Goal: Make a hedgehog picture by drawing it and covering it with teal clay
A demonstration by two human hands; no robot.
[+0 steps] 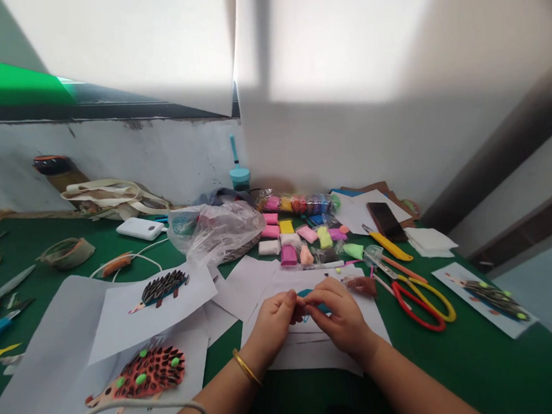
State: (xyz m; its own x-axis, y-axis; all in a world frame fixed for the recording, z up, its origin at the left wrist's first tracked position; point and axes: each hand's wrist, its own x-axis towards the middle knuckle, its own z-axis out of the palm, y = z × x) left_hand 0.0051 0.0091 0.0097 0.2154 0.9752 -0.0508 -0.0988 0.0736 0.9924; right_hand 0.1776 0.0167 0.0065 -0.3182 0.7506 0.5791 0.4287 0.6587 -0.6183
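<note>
My left hand (277, 323) and my right hand (338, 317) meet above white paper (313, 355) at the centre, fingertips pinched close together. Something small sits between the fingertips, too hidden to name. A blue shape (305, 293) shows just behind and between the fingers. Brown clay in clear wrap (361, 286) lies right of my right hand. Beyond the hands, several coloured clay packets, such as a magenta one (288, 255), are grouped on the green table (293, 399).
Hedgehog pictures lie at left (148, 373) and right (489, 298). Red and yellow scissors (417, 301), a yellow cutter (390, 246) and a phone (386, 222) are on the right. A plastic bag (220, 228), power bank (140, 228) and white cable (143, 404) are left of centre.
</note>
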